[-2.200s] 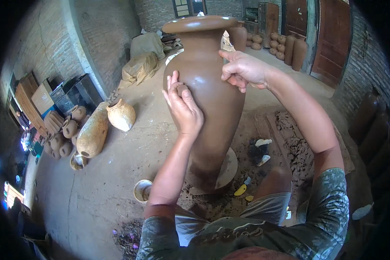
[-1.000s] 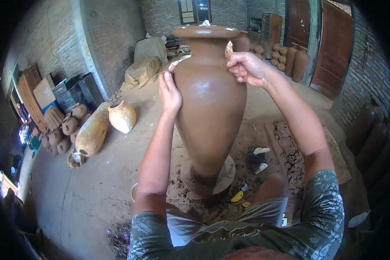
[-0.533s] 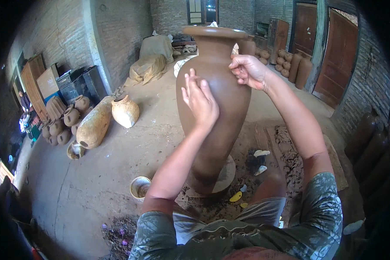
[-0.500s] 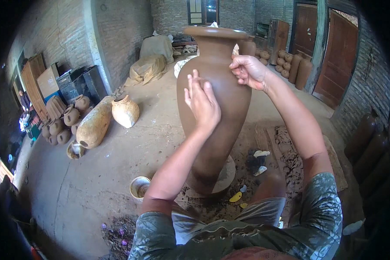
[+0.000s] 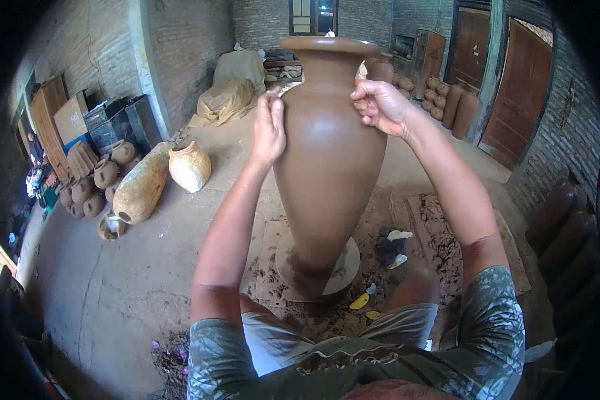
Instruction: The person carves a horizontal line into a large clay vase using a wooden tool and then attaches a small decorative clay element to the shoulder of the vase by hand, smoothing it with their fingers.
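Observation:
A tall brown clay vase [image 5: 330, 173] with a flared rim and a narrow foot stands upright before me on a round pale wheel head [image 5: 349, 267]. My left hand [image 5: 270, 130] lies along the left of the vase's shoulder, fingers stretched upward and held side by side. On the opposite side, my right hand [image 5: 383, 110] has its fingers curled in a pinch at the vase's shoulder, just below the neck. Whatever may be between those fingertips is too small or hidden to name.
Loose clay [image 5: 440, 230] lies on a board to the right of the wheel. Yellow scraper-like pieces [image 5: 359, 301] rest near my knee. To the left are a large mottled jar [image 5: 142, 185], a round pot [image 5: 190, 167] and stacked brown pots [image 5: 105, 173]. Tall dark vases [image 5: 560, 220] line the right wall.
My left hand has moved from the front of the vase out to its left side. The right hand stays by the shoulder, still pinched. A small tub is now hidden behind my left arm.

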Demonstrator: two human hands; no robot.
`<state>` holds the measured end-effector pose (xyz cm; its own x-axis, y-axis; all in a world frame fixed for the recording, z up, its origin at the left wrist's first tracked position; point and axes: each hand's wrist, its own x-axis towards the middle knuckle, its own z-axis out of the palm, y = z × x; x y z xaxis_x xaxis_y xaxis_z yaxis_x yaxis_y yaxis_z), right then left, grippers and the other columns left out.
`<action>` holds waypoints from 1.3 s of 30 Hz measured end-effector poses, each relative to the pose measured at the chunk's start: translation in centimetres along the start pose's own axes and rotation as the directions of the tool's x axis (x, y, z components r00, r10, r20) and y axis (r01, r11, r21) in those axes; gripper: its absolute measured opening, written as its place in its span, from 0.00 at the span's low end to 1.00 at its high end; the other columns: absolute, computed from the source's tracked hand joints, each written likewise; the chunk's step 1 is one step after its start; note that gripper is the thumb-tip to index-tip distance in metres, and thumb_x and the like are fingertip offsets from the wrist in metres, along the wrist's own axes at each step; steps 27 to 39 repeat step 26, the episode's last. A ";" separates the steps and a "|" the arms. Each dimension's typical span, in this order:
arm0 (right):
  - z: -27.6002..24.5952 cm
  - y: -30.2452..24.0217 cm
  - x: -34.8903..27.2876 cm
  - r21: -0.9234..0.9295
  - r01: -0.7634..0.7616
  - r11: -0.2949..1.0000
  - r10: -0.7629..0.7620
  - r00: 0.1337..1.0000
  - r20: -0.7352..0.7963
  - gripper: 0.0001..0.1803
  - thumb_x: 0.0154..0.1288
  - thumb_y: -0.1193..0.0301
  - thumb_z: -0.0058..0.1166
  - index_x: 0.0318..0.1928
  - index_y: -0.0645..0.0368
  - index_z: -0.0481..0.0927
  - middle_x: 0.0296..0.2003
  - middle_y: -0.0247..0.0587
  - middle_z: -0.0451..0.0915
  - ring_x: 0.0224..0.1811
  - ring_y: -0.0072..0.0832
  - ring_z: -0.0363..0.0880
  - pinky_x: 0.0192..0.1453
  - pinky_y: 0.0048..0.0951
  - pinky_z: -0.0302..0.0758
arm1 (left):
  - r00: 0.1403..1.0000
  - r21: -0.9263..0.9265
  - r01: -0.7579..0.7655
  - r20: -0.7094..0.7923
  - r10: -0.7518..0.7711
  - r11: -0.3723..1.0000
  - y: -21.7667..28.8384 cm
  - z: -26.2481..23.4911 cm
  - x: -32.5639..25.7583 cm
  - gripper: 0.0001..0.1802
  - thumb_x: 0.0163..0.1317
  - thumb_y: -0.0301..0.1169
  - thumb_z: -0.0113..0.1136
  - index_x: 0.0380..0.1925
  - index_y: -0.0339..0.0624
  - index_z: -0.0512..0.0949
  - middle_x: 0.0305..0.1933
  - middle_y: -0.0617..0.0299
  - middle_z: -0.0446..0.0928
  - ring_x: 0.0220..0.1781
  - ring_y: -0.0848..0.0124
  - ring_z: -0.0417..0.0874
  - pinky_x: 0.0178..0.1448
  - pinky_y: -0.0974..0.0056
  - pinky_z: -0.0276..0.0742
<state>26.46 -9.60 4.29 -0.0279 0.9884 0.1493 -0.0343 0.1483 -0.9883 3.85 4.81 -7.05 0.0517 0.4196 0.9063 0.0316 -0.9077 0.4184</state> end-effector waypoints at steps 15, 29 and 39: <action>2.7 0.3 -2.8 -0.115 0.045 0.992 -0.056 0.994 -0.089 0.13 0.64 0.69 0.62 0.39 0.51 0.67 0.23 0.26 0.72 0.18 0.15 0.65 0.26 0.29 0.73 | 0.985 0.202 0.021 -0.170 0.013 0.979 6.9 6.0 -4.6 0.20 0.84 0.40 0.42 0.59 0.34 0.72 0.74 0.41 0.73 0.78 0.42 0.68 0.80 0.46 0.57; 3.6 3.1 -5.8 -0.494 0.437 0.752 -0.422 0.894 0.148 0.39 0.74 0.68 0.61 0.79 0.68 0.61 0.40 0.46 0.90 0.28 0.23 0.86 0.38 0.31 0.89 | 0.924 -0.356 0.382 0.163 -0.346 0.853 11.1 1.9 -4.3 0.26 0.83 0.48 0.50 0.65 0.37 0.74 0.65 0.51 0.83 0.71 0.65 0.78 0.78 0.62 0.66; 3.6 3.1 -5.8 -0.494 0.437 0.752 -0.422 0.894 0.148 0.39 0.74 0.68 0.61 0.79 0.68 0.61 0.40 0.46 0.90 0.28 0.23 0.86 0.38 0.31 0.89 | 0.924 -0.356 0.382 0.163 -0.346 0.853 11.1 1.9 -4.3 0.26 0.83 0.48 0.50 0.65 0.37 0.74 0.65 0.51 0.83 0.71 0.65 0.78 0.78 0.62 0.66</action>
